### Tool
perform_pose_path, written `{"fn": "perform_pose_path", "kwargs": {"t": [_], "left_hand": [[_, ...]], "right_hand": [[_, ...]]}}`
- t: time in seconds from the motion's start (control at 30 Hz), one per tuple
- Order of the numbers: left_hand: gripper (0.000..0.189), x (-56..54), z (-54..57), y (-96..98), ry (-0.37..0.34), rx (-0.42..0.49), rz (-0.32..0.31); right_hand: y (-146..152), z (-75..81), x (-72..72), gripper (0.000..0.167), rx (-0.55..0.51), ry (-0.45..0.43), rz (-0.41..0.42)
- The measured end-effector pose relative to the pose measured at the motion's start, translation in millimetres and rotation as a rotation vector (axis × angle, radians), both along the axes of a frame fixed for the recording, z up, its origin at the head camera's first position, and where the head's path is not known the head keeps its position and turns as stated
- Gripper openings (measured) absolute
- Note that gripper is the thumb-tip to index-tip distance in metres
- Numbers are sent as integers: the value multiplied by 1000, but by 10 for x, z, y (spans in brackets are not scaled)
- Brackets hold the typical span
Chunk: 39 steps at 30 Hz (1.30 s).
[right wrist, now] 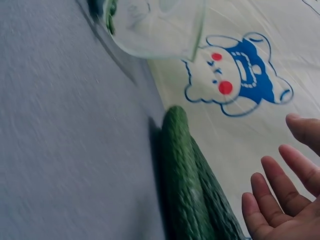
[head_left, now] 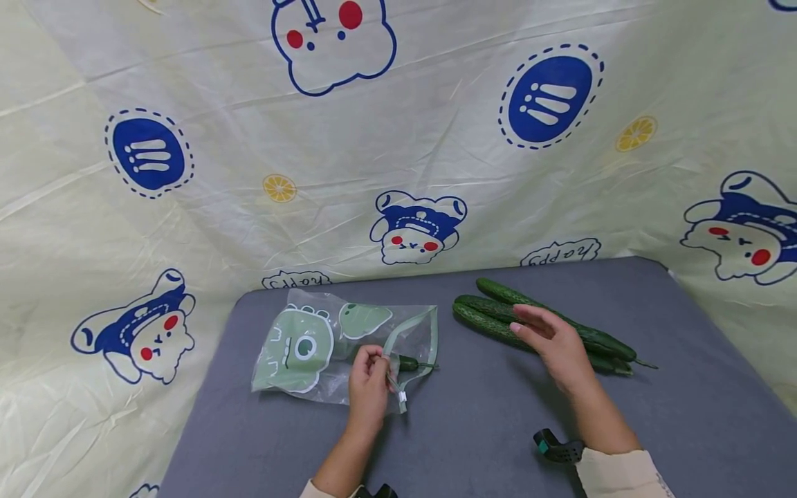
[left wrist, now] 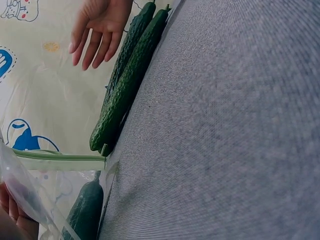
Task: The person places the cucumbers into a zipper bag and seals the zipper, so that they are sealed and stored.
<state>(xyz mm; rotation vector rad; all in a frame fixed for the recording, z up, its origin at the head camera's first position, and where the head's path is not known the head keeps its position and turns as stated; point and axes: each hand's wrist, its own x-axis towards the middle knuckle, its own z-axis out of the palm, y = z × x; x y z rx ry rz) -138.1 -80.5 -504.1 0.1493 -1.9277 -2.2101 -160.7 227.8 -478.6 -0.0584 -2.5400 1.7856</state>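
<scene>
A clear zip bag point(head_left: 358, 384) with green cartoon prints lies on the grey tabletop point(head_left: 473, 436), toward its far left corner, its mouth turned toward the right edge. The left hand point(head_left: 369, 380) pinches the bag's near side at the mouth, close to the white slider point(head_left: 402, 397). Inside is one cucumber point(head_left: 408, 363), its stem end at the opening; the printed plastic veils the rest, so how far in it reaches is hard to tell. Three more cucumbers point(head_left: 482, 332) lie side by side on the right half of the tabletop, slanting from near the far edge toward the right edge. The right hand point(head_left: 557, 346) hangs above them, holding nothing, its fingers loosely spread and apart from the cucumbers. A black strap point(head_left: 563, 451) circles that wrist above a pale sleeve point(head_left: 623, 474). Behind the far edge rises a cream sheet point(head_left: 436, 152) printed with blue-capped bears.
</scene>
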Motion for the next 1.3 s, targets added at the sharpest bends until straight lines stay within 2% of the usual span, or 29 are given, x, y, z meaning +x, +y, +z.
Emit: {"fn": "perform_pose_path", "kwargs": {"t": [0.23, 0.63, 0.77, 1.0, 1.1, 1.3], "left_hand": [[10, -18, -6, -4, 25, -17, -6], [11, -24, -14, -16, 23, -5, -16], [11, -24, -20, -27, 13, -13, -14], [13, -28, -23, -51, -2, -16, 0], [13, -26, -24, -53, -4, -15, -2], [13, -18, -21, -48, 0, -8, -6]], "right_hand": [[250, 104, 25, 63, 23, 21, -51], [717, 142, 65, 60, 192, 28, -147], [855, 131, 77, 60, 265, -8, -145], [1004, 71, 82, 73, 279, -76, -100], [1043, 23, 78, 75, 329, -73, -85], [1115, -102, 78, 70, 421, -41, -59]]}}
